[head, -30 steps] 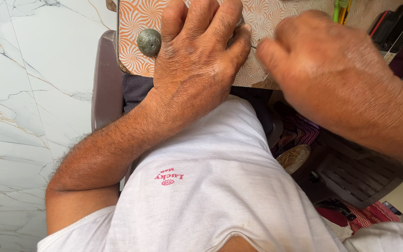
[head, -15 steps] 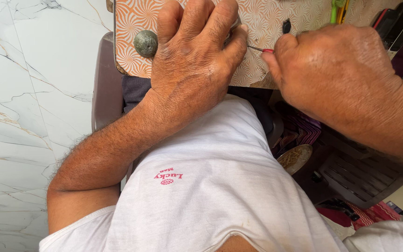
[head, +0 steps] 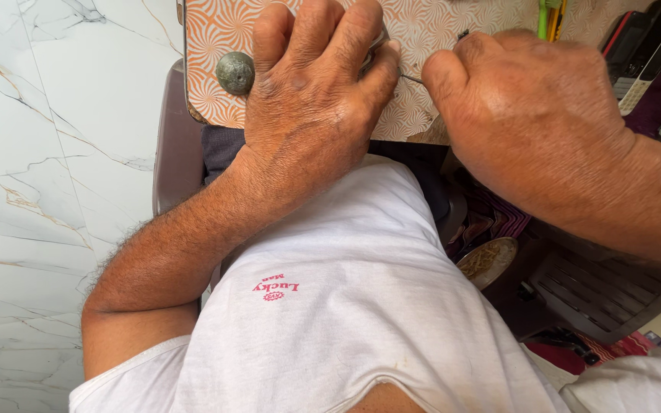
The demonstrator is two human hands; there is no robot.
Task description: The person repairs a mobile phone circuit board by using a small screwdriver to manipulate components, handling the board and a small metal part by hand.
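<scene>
My left hand (head: 307,99) lies palm down on the orange-and-white patterned tabletop (head: 216,34). Its fingers are curled over a small shiny metal object (head: 377,47) that is mostly hidden. My right hand (head: 529,115) is just to its right and pinches a thin metal tool (head: 411,77). The tool's tip reaches the left fingertips and the hidden object. A small dark piece (head: 464,34) shows above my right thumb.
A round grey-green knob (head: 235,73) sits on the table left of my left hand. Green and yellow pens (head: 548,15) and dark phone-like devices (head: 640,50) lie top right. A brown chair edge (head: 174,153), marble floor (head: 47,191) and a dark plastic stool (head: 598,287) lie below.
My right hand has drawn back slightly to the right from my left hand, which exposes the thin tool between them. My left hand stays pressed on the table.
</scene>
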